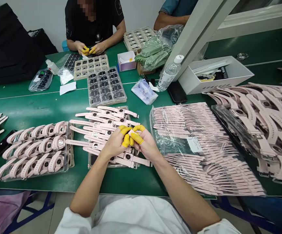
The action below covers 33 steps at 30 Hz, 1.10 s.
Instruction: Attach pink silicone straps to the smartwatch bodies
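My left hand (116, 143) and my right hand (144, 143) meet over the green table (38, 107), both with yellow finger cots. Their fingertips pinch a small pink watch piece (131, 132) between them, mostly hidden by the fingers. Right beneath them lies a tray of flat pink watches with straps (102, 130) laid in rows. To the left, closed-loop pink watches (36, 151) sit in rows on another tray. To the right, a clear bag of loose pink straps (194, 143) lies on the table.
A trayful of dark watch bodies (105, 86) sits beyond my hands. Across the table a person in black (92, 22) works with yellow-tipped fingers; another person's arm (165, 21) shows beside. A water bottle (170, 73), white box (216, 74) and pile of pink watches (260, 117) stand right.
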Motion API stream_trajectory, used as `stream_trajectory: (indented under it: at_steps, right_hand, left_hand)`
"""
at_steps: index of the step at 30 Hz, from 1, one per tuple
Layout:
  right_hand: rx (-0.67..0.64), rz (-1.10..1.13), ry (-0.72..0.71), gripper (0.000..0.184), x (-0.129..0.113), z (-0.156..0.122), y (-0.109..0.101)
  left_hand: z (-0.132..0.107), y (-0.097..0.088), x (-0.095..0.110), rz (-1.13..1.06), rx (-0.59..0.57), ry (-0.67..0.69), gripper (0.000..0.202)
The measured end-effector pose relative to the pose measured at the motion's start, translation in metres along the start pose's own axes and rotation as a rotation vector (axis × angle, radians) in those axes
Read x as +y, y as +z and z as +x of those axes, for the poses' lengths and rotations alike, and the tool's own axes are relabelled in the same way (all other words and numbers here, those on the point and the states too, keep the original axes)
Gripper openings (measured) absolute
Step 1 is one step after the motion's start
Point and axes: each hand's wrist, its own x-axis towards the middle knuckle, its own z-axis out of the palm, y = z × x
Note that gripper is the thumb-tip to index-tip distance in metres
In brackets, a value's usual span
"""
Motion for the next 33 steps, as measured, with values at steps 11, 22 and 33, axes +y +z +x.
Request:
stream_trajectory:
  at_steps: [11,22,33]
  right_hand:
    - [-0.017,-0.043,-0.039,0.043,-0.0005,-0.0021,0.0011]
    - [0.010,0.004,-0.026,0.042,0.0001,-0.0006,0.0004]
    - [-0.190,0.034,0.286,0.047,-0.0068,-0.0033,-0.0041]
  left_hand:
    - [-0.0012,0.0016,-0.0024,-0.237,0.008,-0.042,0.042]
    - [-0.0006,0.0032,0.0004,-0.282,0.026,-0.097,0.041]
    - [0.0083,-0.0019,0.0013,-0.394,0.456,-0.173,0.033]
